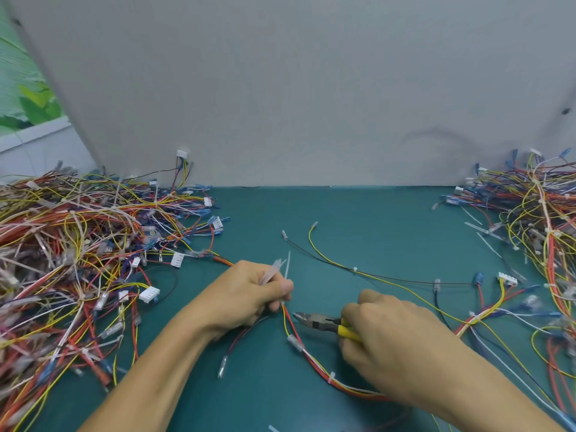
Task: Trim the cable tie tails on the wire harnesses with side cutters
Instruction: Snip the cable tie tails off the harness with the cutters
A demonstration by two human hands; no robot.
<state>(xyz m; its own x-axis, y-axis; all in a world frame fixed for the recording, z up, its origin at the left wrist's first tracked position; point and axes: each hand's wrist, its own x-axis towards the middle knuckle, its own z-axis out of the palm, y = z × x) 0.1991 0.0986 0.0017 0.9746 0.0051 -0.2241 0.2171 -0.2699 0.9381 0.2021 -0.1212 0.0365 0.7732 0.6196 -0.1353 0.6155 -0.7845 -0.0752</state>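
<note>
The teal worktop (pixel 358 219) is carrying two heaps of wire harnesses. The larger heap (pixel 78 244) is covering the left side and is reaching the grey rear panel (pixel 311 104). The smaller heap (pixel 536 219) is occupying the right side. Between them, a single wire harness (pixel 355 270) is lying spread out, with black and yellow leads running toward the rear. A white connector (pixel 507 279) is resting near the smaller heap. A clear cable tie offcut (pixel 273 428) is lying at the near edge.
</note>
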